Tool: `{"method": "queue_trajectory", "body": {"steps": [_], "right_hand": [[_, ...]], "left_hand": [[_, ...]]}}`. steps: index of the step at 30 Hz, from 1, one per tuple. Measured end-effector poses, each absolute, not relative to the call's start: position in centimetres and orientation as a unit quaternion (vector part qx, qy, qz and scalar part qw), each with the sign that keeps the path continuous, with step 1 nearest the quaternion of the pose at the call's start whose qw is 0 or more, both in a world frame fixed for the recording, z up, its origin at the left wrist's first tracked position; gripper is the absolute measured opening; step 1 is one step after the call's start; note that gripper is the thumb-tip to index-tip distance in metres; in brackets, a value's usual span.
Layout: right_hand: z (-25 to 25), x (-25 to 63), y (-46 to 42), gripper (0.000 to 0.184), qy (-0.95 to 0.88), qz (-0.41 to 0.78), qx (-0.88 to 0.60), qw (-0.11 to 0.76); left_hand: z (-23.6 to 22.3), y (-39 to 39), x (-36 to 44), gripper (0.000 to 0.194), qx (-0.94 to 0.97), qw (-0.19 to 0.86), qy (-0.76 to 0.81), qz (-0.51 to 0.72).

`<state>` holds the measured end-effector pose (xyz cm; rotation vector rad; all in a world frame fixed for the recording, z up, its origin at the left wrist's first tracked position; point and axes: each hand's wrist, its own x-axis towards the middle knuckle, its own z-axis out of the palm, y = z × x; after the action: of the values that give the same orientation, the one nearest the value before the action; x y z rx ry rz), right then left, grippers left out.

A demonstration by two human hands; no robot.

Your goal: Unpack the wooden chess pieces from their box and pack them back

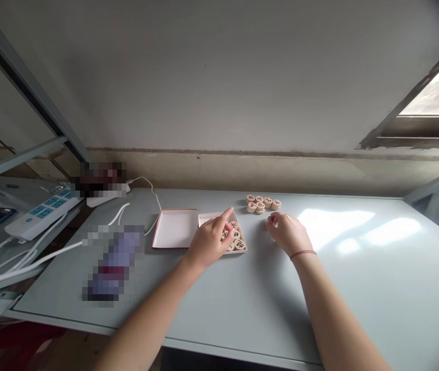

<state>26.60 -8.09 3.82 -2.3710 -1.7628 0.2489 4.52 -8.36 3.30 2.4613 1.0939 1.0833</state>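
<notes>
**Left hand** (208, 241): palm down over the open tray (243, 243), index finger extended toward 12 o'clock, other fingers loosely spread. No pinch seen; contact with the pieces cannot be told.

**Tray contents:** several xiangqi pieces (239, 244) with dark characters, partly hidden beneath the hand.

**Right hand** (288, 233): at 3 o'clock from the tray, fingers curled and drawn together, pinching one piece (272, 220) with a red character. Whether this piece touches the table cannot be told. Red cord (303, 253) around the wrist.

**Other pieces:** a small cluster (263, 204) lies on the table at 1 o'clock from the tray, near the far edge and well above the right hand.

**Surroundings:** white box lid (175, 229) lies face up just beside the tray at 9 o'clock. Both rest on a pale grey table (358, 293). Power strip (43, 214) sits on a lower surface at 9 o'clock from the lid. A pixelated object (114, 263) lies on the table at 7 o'clock from the lid; its kind cannot be told.
</notes>
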Motion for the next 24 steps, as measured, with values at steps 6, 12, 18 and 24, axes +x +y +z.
{"method": "queue_trajectory", "body": {"steps": [6, 12, 18, 24], "right_hand": [[3.7, 27.0, -7.9, 0.018, -0.579, 0.099, -0.801, 0.118], [3.4, 27.5, -8.0, 0.015, -0.599, 0.083, -0.787, 0.127], [2.7, 27.6, -7.8, 0.018, -0.588, 0.057, -0.792, 0.155], [2.4, 27.3, -7.4, 0.016, -0.536, 0.058, -0.813, 0.22]], "left_hand": [[3.4, -8.3, 4.4, 0.052, 0.835, 0.141, 0.391, 0.361], [3.5, -8.3, 4.3, 0.054, 0.832, 0.142, 0.406, 0.349], [3.6, -8.2, 4.3, 0.033, 0.837, 0.132, 0.411, 0.336], [3.7, -7.7, 3.9, 0.019, 0.835, 0.122, 0.415, 0.339]]}}
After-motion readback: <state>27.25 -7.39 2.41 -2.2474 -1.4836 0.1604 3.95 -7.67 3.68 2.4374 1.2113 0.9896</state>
